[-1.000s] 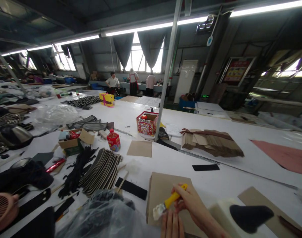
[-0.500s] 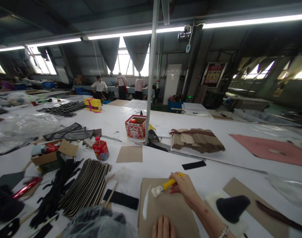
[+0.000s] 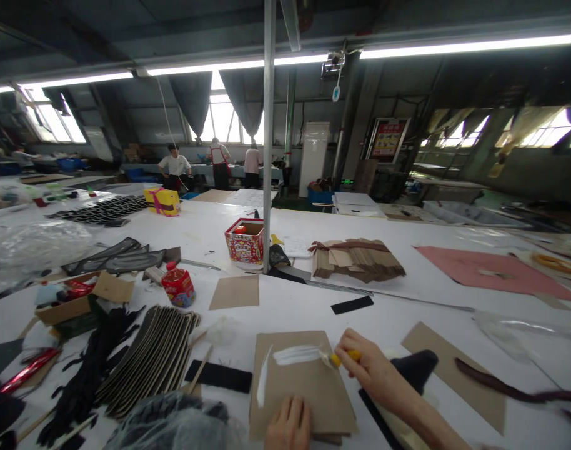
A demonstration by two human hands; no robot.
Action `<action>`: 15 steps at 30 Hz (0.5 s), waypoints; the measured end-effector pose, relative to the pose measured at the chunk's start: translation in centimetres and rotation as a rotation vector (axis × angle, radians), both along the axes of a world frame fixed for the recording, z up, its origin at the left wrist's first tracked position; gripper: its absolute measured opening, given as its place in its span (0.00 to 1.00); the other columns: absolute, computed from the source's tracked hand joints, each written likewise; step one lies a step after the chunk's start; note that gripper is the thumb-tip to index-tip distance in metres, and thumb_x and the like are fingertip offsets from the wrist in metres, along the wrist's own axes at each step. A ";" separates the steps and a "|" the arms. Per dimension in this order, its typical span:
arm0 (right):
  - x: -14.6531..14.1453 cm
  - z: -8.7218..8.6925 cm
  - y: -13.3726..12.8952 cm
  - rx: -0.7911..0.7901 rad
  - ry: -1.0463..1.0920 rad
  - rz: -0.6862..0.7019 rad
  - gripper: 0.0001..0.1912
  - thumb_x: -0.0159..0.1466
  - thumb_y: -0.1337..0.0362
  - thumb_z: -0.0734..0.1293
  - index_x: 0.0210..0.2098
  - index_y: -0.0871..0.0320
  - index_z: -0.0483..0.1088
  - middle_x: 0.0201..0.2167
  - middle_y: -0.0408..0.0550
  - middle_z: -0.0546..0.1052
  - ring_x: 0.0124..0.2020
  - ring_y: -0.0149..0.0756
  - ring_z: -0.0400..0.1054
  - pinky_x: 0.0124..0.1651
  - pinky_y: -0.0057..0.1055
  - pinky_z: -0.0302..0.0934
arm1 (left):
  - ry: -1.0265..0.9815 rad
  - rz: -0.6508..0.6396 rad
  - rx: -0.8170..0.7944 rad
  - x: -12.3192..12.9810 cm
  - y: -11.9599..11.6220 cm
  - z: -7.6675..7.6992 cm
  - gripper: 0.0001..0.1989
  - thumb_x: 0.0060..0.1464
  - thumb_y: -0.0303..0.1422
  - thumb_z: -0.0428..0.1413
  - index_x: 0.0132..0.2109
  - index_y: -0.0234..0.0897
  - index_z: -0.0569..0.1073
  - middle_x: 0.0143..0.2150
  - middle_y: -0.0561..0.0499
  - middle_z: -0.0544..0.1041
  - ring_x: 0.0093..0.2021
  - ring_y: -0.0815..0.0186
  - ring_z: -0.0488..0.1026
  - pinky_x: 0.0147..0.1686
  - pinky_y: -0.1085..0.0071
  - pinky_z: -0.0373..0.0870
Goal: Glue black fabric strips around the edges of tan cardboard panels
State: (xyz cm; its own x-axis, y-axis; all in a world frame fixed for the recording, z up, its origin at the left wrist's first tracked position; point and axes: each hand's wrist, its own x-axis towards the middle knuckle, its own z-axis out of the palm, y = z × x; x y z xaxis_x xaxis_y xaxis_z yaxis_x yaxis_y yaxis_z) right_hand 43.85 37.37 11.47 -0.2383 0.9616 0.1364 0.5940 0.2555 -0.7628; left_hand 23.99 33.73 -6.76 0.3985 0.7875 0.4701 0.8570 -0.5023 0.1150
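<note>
A brown cardboard sheet lies on the white table in front of me. My right hand grips a yellow-handled brush whose bristles rest on the sheet's top right, at the end of a white glue streak. A second, curved white streak runs down the sheet's left side. My left hand presses flat on the sheet's near edge, fingers together.
A fanned stack of dark shaped pieces and a black strip lie left of the sheet. A black cone-shaped piece sits right of my hand. A metal pole rises mid-table beside a red box. Several people stand far back.
The brush has swept rightward across the top of the sheet, leaving a horizontal white streak. My left hand slid further onto the sheet. The view shifted right.
</note>
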 end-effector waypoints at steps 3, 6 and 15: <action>-1.4 2.0 -3.3 -0.060 -0.145 0.223 0.18 0.68 0.57 0.55 0.26 0.56 0.65 0.33 0.44 0.68 0.35 0.33 0.65 0.41 0.30 0.61 | 0.066 -0.010 -0.133 -0.3 0.0 1.0 0.13 0.54 0.31 0.56 0.48 0.44 0.72 0.46 0.52 0.79 0.46 0.62 0.75 0.38 0.71 0.76; -0.7 2.9 -5.9 -0.155 -0.111 0.196 0.19 0.68 0.55 0.55 0.25 0.56 0.64 0.32 0.43 0.67 0.34 0.32 0.65 0.40 0.28 0.61 | 0.126 -0.034 -0.312 -0.4 0.1 3.3 0.13 0.56 0.30 0.53 0.49 0.42 0.71 0.48 0.51 0.77 0.48 0.61 0.73 0.42 0.69 0.76; 7.1 0.2 -12.6 -0.279 0.303 -0.251 0.23 0.65 0.45 0.55 0.32 0.57 0.69 0.25 0.43 0.71 0.26 0.35 0.69 0.33 0.30 0.64 | 0.239 -0.090 -0.629 -0.2 -0.1 10.4 0.12 0.55 0.26 0.52 0.47 0.36 0.70 0.49 0.45 0.73 0.50 0.54 0.70 0.46 0.56 0.72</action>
